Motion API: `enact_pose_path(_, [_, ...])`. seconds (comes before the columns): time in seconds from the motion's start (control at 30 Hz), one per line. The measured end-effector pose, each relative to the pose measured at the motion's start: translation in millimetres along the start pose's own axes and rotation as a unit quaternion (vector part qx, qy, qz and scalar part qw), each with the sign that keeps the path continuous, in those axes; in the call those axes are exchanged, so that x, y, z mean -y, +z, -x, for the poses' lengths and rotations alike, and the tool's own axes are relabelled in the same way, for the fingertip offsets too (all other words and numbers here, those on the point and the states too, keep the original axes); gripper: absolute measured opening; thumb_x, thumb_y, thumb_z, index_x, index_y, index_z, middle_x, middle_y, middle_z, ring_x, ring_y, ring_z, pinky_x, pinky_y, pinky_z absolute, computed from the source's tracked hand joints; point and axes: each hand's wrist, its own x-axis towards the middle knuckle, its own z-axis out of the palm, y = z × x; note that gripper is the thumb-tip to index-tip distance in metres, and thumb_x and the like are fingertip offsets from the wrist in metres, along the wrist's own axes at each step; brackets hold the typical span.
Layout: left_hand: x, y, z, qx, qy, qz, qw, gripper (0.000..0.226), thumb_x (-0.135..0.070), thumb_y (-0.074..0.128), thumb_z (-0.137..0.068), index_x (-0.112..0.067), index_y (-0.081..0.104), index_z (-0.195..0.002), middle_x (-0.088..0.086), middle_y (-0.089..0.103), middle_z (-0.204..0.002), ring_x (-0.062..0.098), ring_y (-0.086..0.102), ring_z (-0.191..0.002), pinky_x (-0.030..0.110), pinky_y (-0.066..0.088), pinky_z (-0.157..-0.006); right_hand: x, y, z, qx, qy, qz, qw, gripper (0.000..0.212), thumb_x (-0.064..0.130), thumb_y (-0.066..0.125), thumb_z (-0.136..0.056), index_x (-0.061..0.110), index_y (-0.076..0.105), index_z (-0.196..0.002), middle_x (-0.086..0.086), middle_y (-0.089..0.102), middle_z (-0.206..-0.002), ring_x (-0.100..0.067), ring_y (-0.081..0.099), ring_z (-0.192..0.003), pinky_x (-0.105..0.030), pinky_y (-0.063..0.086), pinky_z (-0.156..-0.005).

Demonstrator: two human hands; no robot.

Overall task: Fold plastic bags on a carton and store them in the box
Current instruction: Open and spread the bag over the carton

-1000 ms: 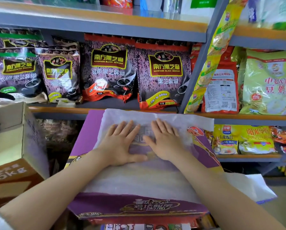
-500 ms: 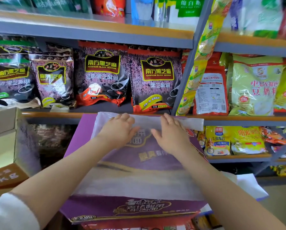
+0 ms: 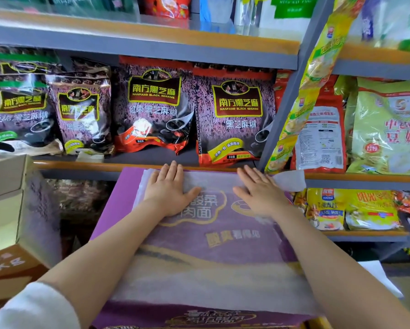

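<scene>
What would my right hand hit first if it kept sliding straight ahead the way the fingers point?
Probably the orange shelf edge just past the right hand at the bag's far end; depth is unclear.

— Anything obscured?
— The brown box (image 3: 13, 233) runs off the left edge, its print partly cut. The purple carton (image 3: 118, 210) loses its near end below.
— The plastic bag (image 3: 213, 276)?
— Its near corners lie hidden under both forearms.

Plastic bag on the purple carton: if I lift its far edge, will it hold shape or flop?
Probably flops: the plastic bag is thin enough to show the carton print through it. It likely weighs little, and may slide once the left hand and right hand lift.
</scene>
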Motion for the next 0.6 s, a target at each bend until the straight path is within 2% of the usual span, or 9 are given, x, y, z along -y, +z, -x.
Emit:
enact_pose_path(0.23, [1.4, -1.5, 2.3, 0.009, -0.015, 0.008, 1.0, 0.088, -0.073, 0.024, -0.082, -0.02, 0.001, -0.148, 0.006, -0.005, -0.157, 0.028, -0.003, -0.144, 0.045, 0.002, -0.114, -43.9, -1.8, 11.6, 0.012, 0.113, -0.024, 0.993, 0.064, 0.051, 0.014, -0.097, 0.021, -0.005, -0.15, 0.003, -0.01, -0.159, -0.017, -0.001, -0.147, -0.04, 0.002, -0.119])
enact_pose_path(0.3, [1.8, -6.6, 4.2, -0.031, 0.007, 0.029, 0.999, 0.088, -0.072, 0.02, -0.081, -0.016, 0.007, -0.148, 0.007, 0.0, -0.157, 0.029, 0.002, -0.144, 0.045, 0.005, -0.114, -34.8, -7.3, 10.0, 0.002, 0.157, -0.003, 0.988, 0.061, 0.045, 0.011, -0.099, 0.016, -0.006, -0.15, -0.001, -0.011, -0.159, -0.016, -0.005, -0.147, -0.041, -0.002, -0.119])
enact_pose_path(0.33, [-0.6, -11.3, 12.5, -0.065, 0.043, 0.031, 0.996, 0.087, -0.067, 0.016, -0.08, -0.011, 0.018, -0.147, 0.01, 0.009, -0.156, 0.031, 0.01, -0.143, 0.046, 0.01, -0.114, -23.4, -11.7, 13.8, -0.015, 0.165, 0.004, 0.986, 0.06, 0.041, 0.011, -0.099, 0.014, -0.005, -0.15, -0.003, -0.011, -0.159, -0.017, -0.006, -0.146, -0.041, -0.002, -0.119])
enact_pose_path(0.4, [-4.1, -17.1, 31.2, -0.126, 0.129, 0.03, 0.983, 0.075, -0.052, 0.02, -0.081, -0.003, 0.047, -0.131, 0.018, 0.037, -0.145, 0.037, 0.036, -0.132, 0.051, 0.028, -0.107, 7.9, -19.5, 25.6, -0.072, 0.118, -0.007, 0.99, 0.059, 0.039, 0.014, -0.1, 0.011, -0.001, -0.15, -0.006, -0.01, -0.159, -0.021, -0.006, -0.147, -0.041, 0.0, -0.12])
enact_pose_path(0.43, [-5.3, -16.5, 43.4, -0.137, 0.157, 0.041, 0.977, 0.068, -0.046, 0.022, -0.084, -0.002, 0.055, -0.123, 0.019, 0.047, -0.137, 0.039, 0.046, -0.125, 0.053, 0.036, -0.101, 28.4, -22.3, 34.9, -0.089, 0.072, -0.024, 0.993, 0.059, 0.038, 0.016, -0.1, 0.01, 0.002, -0.15, -0.007, -0.007, -0.159, -0.021, -0.004, -0.147, -0.04, 0.002, -0.12])
enact_pose_path(0.5, [-7.5, -15.6, 72.9, -0.094, 0.175, 0.055, 0.978, 0.067, -0.045, 0.019, -0.087, -0.002, 0.051, -0.128, 0.018, 0.046, -0.139, 0.036, 0.047, -0.125, 0.052, 0.039, -0.101, 70.9, -20.2, 60.2, -0.081, -0.019, -0.051, 0.995, 0.059, 0.038, 0.02, -0.1, 0.008, 0.007, -0.149, -0.008, -0.003, -0.159, -0.021, 0.0, -0.147, -0.039, 0.006, -0.119])
enact_pose_path(0.57, [-4.2, -6.4, 97.4, -0.07, 0.155, 0.037, 0.985, 0.076, -0.051, 0.007, -0.087, -0.004, 0.04, -0.137, 0.014, 0.036, -0.146, 0.031, 0.039, -0.132, 0.047, 0.033, -0.108, 102.3, -5.9, 83.2, -0.045, -0.08, -0.058, 0.994, 0.06, 0.038, 0.023, -0.1, 0.009, 0.007, -0.149, -0.008, 0.0, -0.159, -0.021, 0.002, -0.147, -0.037, 0.007, -0.119])
enact_pose_path(0.6, [-2.2, -1.3, 107.5, -0.063, 0.138, 0.018, 0.988, 0.081, -0.056, 0.002, -0.088, -0.005, 0.04, -0.137, 0.014, 0.037, -0.146, 0.03, 0.04, -0.132, 0.045, 0.034, -0.107, 109.7, 1.8, 90.8, -0.027, -0.096, -0.06, 0.993, 0.06, 0.039, 0.024, -0.1, 0.009, 0.006, -0.15, -0.008, 0.0, -0.159, -0.02, 0.002, -0.147, -0.036, 0.005, -0.119])
